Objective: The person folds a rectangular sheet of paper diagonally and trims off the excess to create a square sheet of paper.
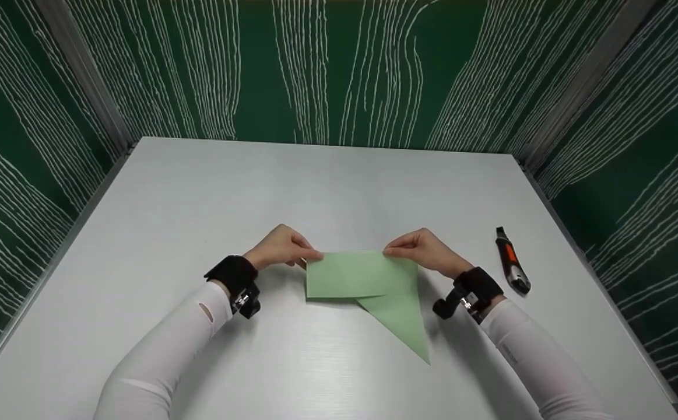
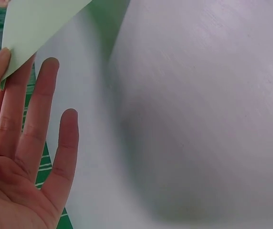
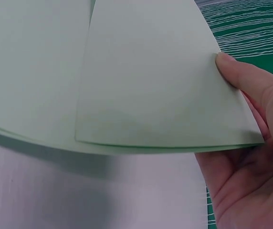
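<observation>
A person in white sleeves (image 1: 161, 350) holds a folded sheet of pale green paper (image 1: 344, 277) over a white tabletop (image 1: 315, 198), one pointed flap hanging toward the wearer. The left hand (image 1: 283, 246) has its grip pinched on the far left corner, thumb against fingers, with other fingers extended; the right hand (image 1: 429, 254) pinches the far edge near the opposite corner. A black-and-orange utility knife (image 1: 512, 262) lies to the right, well apart from the paper, before green panels (image 1: 455, 35) streaked with white lines.
</observation>
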{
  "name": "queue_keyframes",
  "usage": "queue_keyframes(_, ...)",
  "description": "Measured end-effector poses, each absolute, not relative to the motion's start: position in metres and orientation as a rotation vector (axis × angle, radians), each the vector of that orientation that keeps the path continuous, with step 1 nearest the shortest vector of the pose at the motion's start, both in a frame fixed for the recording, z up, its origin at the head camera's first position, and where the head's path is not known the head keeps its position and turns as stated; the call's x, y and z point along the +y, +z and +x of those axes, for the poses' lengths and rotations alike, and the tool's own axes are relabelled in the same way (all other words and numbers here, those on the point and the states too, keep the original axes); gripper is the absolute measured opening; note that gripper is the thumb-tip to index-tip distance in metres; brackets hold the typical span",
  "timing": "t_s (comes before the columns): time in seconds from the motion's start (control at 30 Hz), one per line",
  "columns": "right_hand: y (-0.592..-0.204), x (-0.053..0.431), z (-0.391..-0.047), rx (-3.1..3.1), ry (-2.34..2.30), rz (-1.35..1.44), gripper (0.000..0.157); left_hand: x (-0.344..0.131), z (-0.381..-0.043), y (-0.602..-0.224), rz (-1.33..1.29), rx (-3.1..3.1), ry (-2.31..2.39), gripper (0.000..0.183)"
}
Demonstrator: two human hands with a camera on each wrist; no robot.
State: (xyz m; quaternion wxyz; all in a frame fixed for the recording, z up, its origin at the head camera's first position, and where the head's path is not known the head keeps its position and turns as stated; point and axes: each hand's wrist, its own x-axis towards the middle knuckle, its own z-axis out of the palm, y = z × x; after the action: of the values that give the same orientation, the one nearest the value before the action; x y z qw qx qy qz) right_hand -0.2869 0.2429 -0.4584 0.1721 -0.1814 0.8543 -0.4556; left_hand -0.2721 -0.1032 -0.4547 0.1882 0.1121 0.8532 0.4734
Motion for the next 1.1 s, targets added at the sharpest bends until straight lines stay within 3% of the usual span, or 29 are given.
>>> queue_keyframes(1.1,-0.4646,0.2493,-0.2891,2.453,-1.303,-0.429,0.031,-0.1097,-0.2731,-0.4469,0.38,2.385,1.321,0.026)
